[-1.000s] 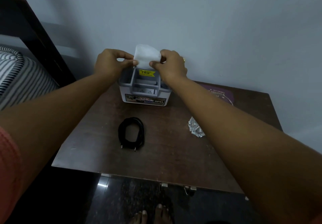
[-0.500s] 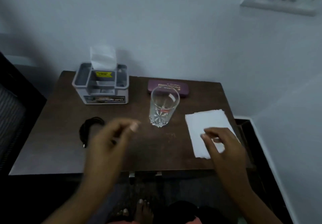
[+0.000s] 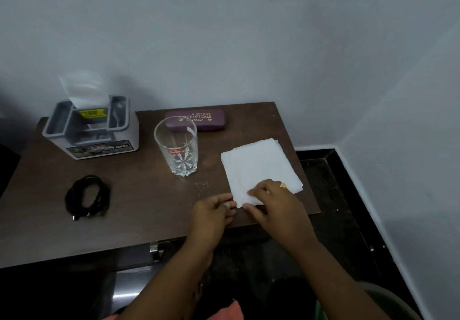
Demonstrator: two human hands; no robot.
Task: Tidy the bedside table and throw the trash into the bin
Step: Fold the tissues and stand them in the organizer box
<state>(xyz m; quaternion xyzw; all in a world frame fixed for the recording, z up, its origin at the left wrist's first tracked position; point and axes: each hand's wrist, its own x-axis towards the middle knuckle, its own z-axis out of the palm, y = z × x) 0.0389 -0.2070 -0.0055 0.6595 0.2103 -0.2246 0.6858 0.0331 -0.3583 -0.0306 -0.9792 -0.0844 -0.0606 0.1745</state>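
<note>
Pinching soft square tissue (image 3: pixel 258 167): right hand (image 3: pixel 276 202) | left hand (image 3: pixel 214 210) curled, grip unclear

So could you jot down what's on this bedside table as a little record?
table: dark wood, against wall
back: grey organiser holding tissue, purple spectacle case
middle: clear glass, upright
front left: coiled black cable
right: white napkin, lying flat
hands: left hand and right hand at napkin's near corner; grip unclear
</note>
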